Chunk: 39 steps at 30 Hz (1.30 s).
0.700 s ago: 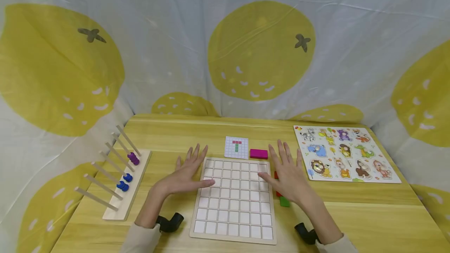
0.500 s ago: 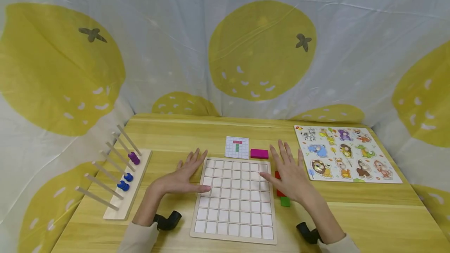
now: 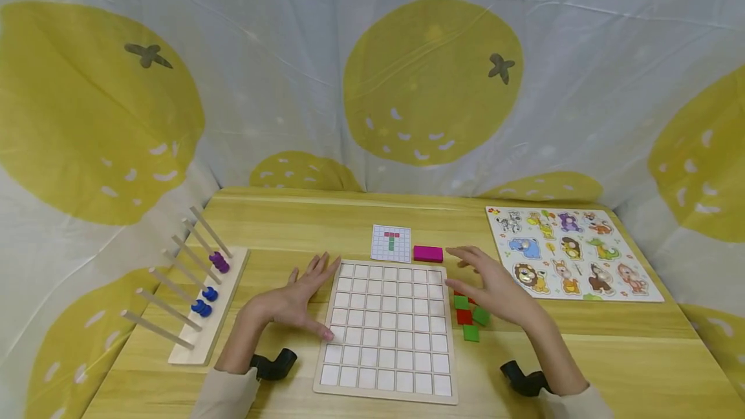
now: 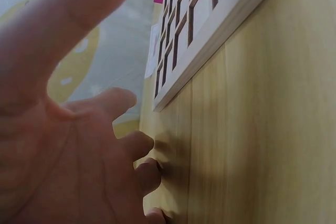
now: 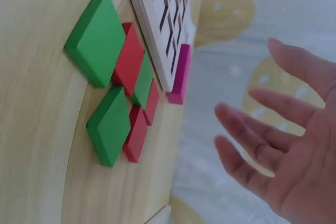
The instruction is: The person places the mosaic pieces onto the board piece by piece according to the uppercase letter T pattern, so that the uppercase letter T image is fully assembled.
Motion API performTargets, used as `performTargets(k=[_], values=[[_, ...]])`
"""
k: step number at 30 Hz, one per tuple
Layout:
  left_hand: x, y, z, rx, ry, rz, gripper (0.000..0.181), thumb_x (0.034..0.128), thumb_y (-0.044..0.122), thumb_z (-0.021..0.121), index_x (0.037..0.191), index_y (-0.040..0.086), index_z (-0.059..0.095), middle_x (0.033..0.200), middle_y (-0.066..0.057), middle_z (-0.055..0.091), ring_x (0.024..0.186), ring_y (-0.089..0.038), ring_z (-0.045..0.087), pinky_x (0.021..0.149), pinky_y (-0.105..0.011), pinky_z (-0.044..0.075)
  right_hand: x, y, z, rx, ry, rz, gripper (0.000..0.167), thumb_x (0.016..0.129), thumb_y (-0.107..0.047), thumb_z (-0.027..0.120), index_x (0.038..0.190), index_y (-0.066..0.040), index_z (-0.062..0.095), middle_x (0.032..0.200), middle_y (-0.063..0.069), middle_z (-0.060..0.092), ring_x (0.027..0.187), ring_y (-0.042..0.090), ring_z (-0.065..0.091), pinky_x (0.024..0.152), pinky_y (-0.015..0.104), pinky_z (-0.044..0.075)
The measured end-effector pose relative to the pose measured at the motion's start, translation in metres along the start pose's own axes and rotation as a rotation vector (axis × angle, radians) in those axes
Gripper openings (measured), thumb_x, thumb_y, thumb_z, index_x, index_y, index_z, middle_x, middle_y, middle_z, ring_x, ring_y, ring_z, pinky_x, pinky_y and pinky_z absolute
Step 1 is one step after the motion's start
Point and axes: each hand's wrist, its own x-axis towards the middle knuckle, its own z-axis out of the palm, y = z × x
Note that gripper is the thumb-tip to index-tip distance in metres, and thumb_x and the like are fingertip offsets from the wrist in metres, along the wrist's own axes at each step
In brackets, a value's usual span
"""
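Observation:
A wooden grid board (image 3: 379,336) with white square cells lies in the middle of the table. My left hand (image 3: 289,302) is at its left edge, fingers spread, thumb over the rim; it holds nothing. Beyond the right edge my right hand (image 3: 497,286) hovers with loosely bent fingers and nothing in them. Below that hand lie several red and green square tiles, among them a green tile (image 5: 97,40) and a red tile (image 5: 129,59). A pattern card (image 3: 391,243) with a red and green T sits behind the board, beside a magenta block (image 3: 428,254).
On the left stands a wooden peg rack (image 3: 211,322) with blue and purple beads on some pegs. An animal puzzle board (image 3: 573,254) lies at the right back. A fruit-print curtain (image 3: 279,83) hangs behind the table.
My right hand has lifted and turned, its fingers bending, so more tiles show beneath it. My left thumb has slid nearer along the board's left edge.

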Motion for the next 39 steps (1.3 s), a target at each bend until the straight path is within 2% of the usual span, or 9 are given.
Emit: performTargets(k=[1, 3, 6, 14, 18, 21, 25, 30, 39], values=[[0.0, 0.0, 0.0, 0.004, -0.001, 0.002, 0.139, 0.0701, 0.043, 0.094, 0.167, 0.012, 0.0, 0.171, -0.025, -0.017, 0.158, -0.045, -0.018, 0.122, -0.073, -0.013, 0.0, 0.004, -0.001, 0.02, -0.004, -0.005, 0.058, 0.098, -0.033, 0.072, 0.149, -0.009, 0.055, 0.144, 0.014, 0.059, 0.116, 0.028, 0.065, 0.09, 0.043, 0.06], [0.0, 0.002, 0.001, 0.014, -0.004, -0.002, 0.141, 0.0674, 0.043, 0.096, 0.167, 0.012, 0.001, 0.17, -0.025, -0.018, 0.158, -0.044, -0.019, 0.122, -0.073, -0.013, 0.0, 0.011, -0.004, 0.056, -0.013, -0.008, 0.052, 0.097, -0.027, 0.074, 0.144, -0.009, 0.06, 0.131, 0.013, 0.065, 0.099, 0.017, 0.065, 0.074, 0.029, 0.057], [-0.001, 0.003, 0.002, 0.033, -0.006, -0.01, 0.144, 0.0647, 0.043, 0.097, 0.167, 0.012, 0.001, 0.17, -0.025, -0.019, 0.158, -0.045, -0.02, 0.122, -0.072, -0.013, -0.001, 0.023, -0.008, 0.105, -0.036, -0.003, 0.049, 0.095, -0.023, 0.076, 0.14, -0.008, 0.063, 0.12, 0.014, 0.066, 0.083, 0.009, 0.058, 0.062, 0.023, 0.049], [-0.001, 0.004, 0.003, 0.054, -0.004, -0.015, 0.149, 0.0603, 0.041, 0.099, 0.167, 0.01, 0.0, 0.169, -0.026, -0.019, 0.157, -0.045, -0.02, 0.122, -0.072, -0.013, -0.009, 0.048, -0.015, 0.18, -0.12, 0.043, 0.05, 0.092, -0.018, 0.079, 0.138, -0.005, 0.064, 0.108, 0.013, 0.066, 0.07, 0.008, 0.051, 0.056, 0.021, 0.042], [-0.001, 0.004, 0.005, 0.048, -0.007, -0.022, 0.15, 0.0584, 0.04, 0.1, 0.167, 0.011, 0.001, 0.169, -0.025, -0.02, 0.158, -0.045, -0.021, 0.123, -0.07, -0.014, -0.016, 0.056, -0.014, 0.252, -0.171, 0.074, 0.049, 0.093, -0.018, 0.078, 0.137, -0.003, 0.064, 0.093, 0.009, 0.06, 0.064, 0.005, 0.045, 0.053, 0.022, 0.038], [-0.001, 0.003, 0.005, 0.055, -0.007, -0.024, 0.151, 0.0578, 0.041, 0.1, 0.167, 0.011, 0.001, 0.169, -0.026, -0.02, 0.157, -0.045, -0.021, 0.123, -0.071, -0.014, -0.021, 0.061, -0.013, 0.268, -0.193, 0.068, 0.046, 0.093, -0.018, 0.077, 0.135, -0.002, 0.065, 0.079, 0.002, 0.053, 0.061, 0.002, 0.041, 0.053, 0.023, 0.037], [0.0, 0.003, 0.005, 0.069, -0.007, -0.025, 0.152, 0.0572, 0.042, 0.1, 0.167, 0.011, 0.0, 0.169, -0.025, -0.021, 0.157, -0.045, -0.021, 0.123, -0.07, -0.015, -0.027, 0.067, -0.012, 0.262, -0.202, 0.066, 0.044, 0.094, -0.018, 0.076, 0.134, -0.003, 0.067, 0.068, -0.005, 0.042, 0.06, 0.0, 0.035, 0.054, 0.023, 0.035], [0.001, 0.003, 0.006, 0.074, -0.006, -0.019, 0.152, 0.0572, 0.041, 0.1, 0.167, 0.01, -0.001, 0.169, -0.026, -0.021, 0.157, -0.046, -0.021, 0.122, -0.071, -0.015, -0.031, 0.075, -0.009, 0.289, -0.202, 0.1, 0.041, 0.095, -0.018, 0.075, 0.133, -0.003, 0.068, 0.061, -0.008, 0.03, 0.055, 0.001, 0.026, 0.051, 0.024, 0.03], [0.001, 0.005, 0.008, 0.076, -0.003, -0.041, 0.153, 0.0556, 0.04, 0.101, 0.167, 0.01, 0.0, 0.169, -0.025, -0.022, 0.157, -0.045, -0.022, 0.122, -0.07, -0.016, -0.029, 0.075, -0.008, 0.342, -0.17, 0.205, 0.039, 0.093, -0.018, 0.077, 0.127, 0.0, 0.07, 0.059, -0.008, 0.027, 0.053, 0.004, 0.023, 0.049, 0.022, 0.026]])
